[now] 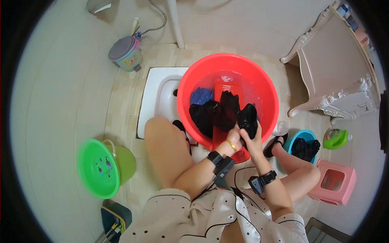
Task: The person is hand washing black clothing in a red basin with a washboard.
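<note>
A large red basin [268, 93] of water stands in front of me, with a red washboard [227, 86] leaning in it. Over its near right side, both my hands grip a wet, bunched black cloth [248, 118], which sticks up from my fingers. My left hand [234, 138] is closed at the cloth's lower left, its fingers partly hidden. My right hand [254, 139] is wrapped round the lower right of it. Beside them, a black garment [206, 115] lies soaking against the board, and a blue cloth [201, 96] floats at the far left.
A white squat toilet [148, 95] is left of the basin. A green basin [91, 168] sits on a bucket at left. To the right are a turquoise tub [288, 145] of black clothes, a green detergent bottle [337, 139], a pink stool [344, 184] and a carved cabinet [332, 60].
</note>
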A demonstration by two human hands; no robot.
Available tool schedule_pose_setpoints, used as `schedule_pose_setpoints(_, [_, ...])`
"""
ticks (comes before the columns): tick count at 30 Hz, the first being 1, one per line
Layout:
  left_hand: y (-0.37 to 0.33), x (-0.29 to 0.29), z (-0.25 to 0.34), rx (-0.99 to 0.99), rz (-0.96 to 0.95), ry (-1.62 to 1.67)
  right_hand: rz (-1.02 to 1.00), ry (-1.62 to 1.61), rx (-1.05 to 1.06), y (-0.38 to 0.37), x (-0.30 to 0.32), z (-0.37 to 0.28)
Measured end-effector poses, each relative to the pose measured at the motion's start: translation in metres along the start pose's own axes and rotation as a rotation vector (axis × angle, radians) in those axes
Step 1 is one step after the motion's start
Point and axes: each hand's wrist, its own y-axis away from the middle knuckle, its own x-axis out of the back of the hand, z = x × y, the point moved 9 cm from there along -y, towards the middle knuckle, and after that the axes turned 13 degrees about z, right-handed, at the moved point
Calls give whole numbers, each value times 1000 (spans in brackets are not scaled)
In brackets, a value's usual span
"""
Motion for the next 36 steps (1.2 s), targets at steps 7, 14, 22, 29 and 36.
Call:
schedule_pose_setpoints(7, [1,20,-22,232,142,27,81,221,129,-21,10,6])
schedule_pose_setpoints(14, [-1,6,-8,344,-345,343,-33,40,91,28,-12,-55])
schedule_pose_setpoints(22, [-8,26,-6,47,147,-46,-45,614,7,-66,11,71])
schedule_pose_setpoints(29, [20,6,33,40,9,-34,-344,667,575,-4,-3,-43])
schedule_pose_setpoints(36, [36,-7,37,-296,40,-159,-307,621,252,-25,-13,19])
